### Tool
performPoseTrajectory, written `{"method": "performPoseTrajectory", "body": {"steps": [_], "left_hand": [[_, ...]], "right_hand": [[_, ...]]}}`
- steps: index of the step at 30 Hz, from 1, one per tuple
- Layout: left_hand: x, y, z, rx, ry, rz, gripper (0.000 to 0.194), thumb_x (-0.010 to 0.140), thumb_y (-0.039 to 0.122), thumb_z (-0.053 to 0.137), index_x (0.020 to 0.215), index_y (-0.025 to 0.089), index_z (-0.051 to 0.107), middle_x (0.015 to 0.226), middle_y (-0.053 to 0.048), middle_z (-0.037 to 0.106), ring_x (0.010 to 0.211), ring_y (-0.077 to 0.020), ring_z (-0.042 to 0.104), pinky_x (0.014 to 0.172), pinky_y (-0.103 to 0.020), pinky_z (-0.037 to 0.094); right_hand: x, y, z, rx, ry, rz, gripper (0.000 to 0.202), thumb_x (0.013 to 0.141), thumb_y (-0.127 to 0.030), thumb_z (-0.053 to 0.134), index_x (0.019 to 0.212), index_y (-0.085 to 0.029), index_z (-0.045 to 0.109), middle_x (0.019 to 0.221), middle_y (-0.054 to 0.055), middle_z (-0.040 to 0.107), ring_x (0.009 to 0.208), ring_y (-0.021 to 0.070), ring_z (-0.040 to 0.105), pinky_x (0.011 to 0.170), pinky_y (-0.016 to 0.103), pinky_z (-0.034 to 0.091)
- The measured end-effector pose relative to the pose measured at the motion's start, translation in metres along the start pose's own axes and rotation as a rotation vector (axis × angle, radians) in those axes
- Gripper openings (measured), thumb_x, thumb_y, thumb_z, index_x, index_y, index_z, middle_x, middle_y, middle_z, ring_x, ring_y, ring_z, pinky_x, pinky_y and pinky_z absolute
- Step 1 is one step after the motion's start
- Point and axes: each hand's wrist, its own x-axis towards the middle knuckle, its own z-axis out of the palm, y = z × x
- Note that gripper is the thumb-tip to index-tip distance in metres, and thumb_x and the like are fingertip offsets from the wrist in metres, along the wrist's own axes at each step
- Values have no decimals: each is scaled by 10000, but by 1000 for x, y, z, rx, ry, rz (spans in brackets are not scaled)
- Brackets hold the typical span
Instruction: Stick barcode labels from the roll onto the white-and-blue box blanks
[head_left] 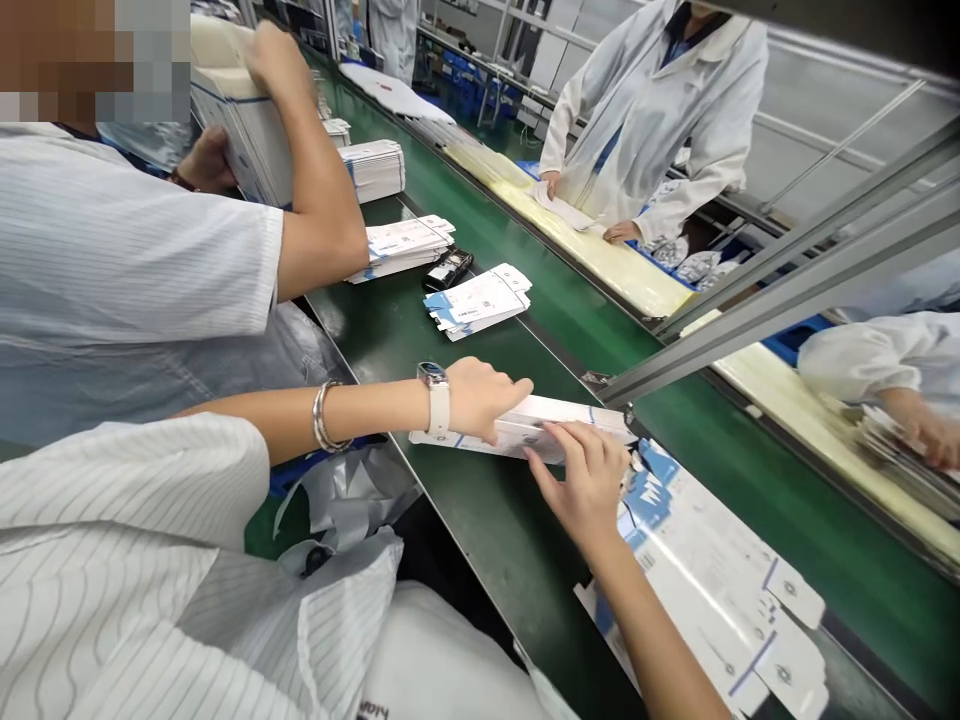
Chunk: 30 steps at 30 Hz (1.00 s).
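A long white carton (514, 440) with blue marks lies across the green work surface in front of me, partly folded. My left hand (484, 395), with a wristband above it, grips its upper side from the left, the thumb over the near panel. My right hand (589, 475) holds the carton's right part, the fingers bent over its near panel. Both hands hide parts of the carton. Just right of it lie flat printed carton blanks (712, 570), white and blue, partly under my right forearm.
Beyond the carton lie a small stack of flattened cartons (484, 300), a black handheld device (448, 269) and further stacks (409, 245). A co-worker's arm (322, 200) is close on the left. A metal post (750, 270) slants over the green belt (570, 320). Other co-workers stand opposite.
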Motion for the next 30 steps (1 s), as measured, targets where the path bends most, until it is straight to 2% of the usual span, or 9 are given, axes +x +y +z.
{"method": "performPoseTrajectory", "body": {"steps": [3, 6, 12, 14, 16, 19, 24, 28, 30], "left_hand": [[5, 1, 2, -6, -53, 3, 576, 642, 459, 709, 1073, 166, 463, 935, -84, 679, 808, -285, 654, 549, -277, 402], [7, -1, 5, -8, -55, 5, 607, 639, 481, 706, 1088, 158, 457, 931, -99, 677, 814, -291, 652, 568, -289, 419], [4, -2, 17, -38, -59, 8, 645, 634, 571, 669, 1076, 154, 451, 943, -93, 669, 796, -287, 651, 588, -297, 432], [3, -5, 21, -92, -62, 24, 678, 664, 684, 567, 1071, 154, 454, 973, -104, 659, 788, -288, 649, 594, -306, 433], [2, -9, 23, -182, -67, 36, 707, 727, 768, 360, 1074, 160, 458, 1023, -118, 642, 787, -279, 645, 608, -315, 433], [3, -17, 23, -285, -100, 40, 721, 788, 750, 154, 1100, 173, 454, 1040, -133, 636, 791, -278, 638, 639, -334, 435], [11, -25, 26, -331, -127, -2, 585, 792, 641, 383, 1135, 174, 464, 1004, -156, 650, 874, -316, 618, 750, -390, 431], [25, -31, 29, -440, -126, -49, 631, 558, 500, 712, 1073, 186, 528, 991, -133, 658, 910, -329, 601, 795, -391, 426], [32, -36, 29, -538, -114, -64, 605, 462, 394, 778, 993, 189, 570, 951, -102, 667, 898, -315, 598, 797, -372, 430]], "right_hand": [[2, 4, 0, -53, -66, -33, 351, 806, -305, 593, 1140, -258, 495, 977, 58, 628, 930, 256, 532, 798, 393, 341], [1, 1, 2, -59, -131, -19, 348, 824, -314, 564, 1154, -234, 491, 1009, 73, 622, 931, 262, 520, 796, 396, 323], [2, -2, 6, -69, -174, -8, 279, 826, -360, 556, 1053, -197, 537, 936, 101, 583, 849, 253, 495, 745, 374, 324], [0, 0, 8, -56, -184, -4, 268, 822, -381, 563, 1004, -185, 550, 937, 108, 574, 846, 249, 487, 727, 360, 325], [-2, 1, 10, -40, -201, -10, 251, 826, -395, 559, 946, -174, 560, 944, 107, 584, 837, 237, 486, 724, 350, 318], [-3, 3, 12, -4, -265, -31, 241, 845, -402, 537, 892, -167, 567, 867, 70, 616, 787, 206, 496, 720, 333, 300], [2, 4, 9, 92, -381, 2, 269, 853, -420, 518, 889, -167, 599, 840, 61, 632, 781, 199, 522, 674, 314, 280], [7, 6, 4, 261, -473, 93, 228, 826, -379, 552, 927, -189, 629, 873, 56, 649, 798, 201, 553, 661, 299, 295], [9, 12, -1, 370, -516, 170, 172, 787, -347, 590, 879, -211, 645, 840, 35, 660, 784, 194, 567, 637, 282, 303]]}}
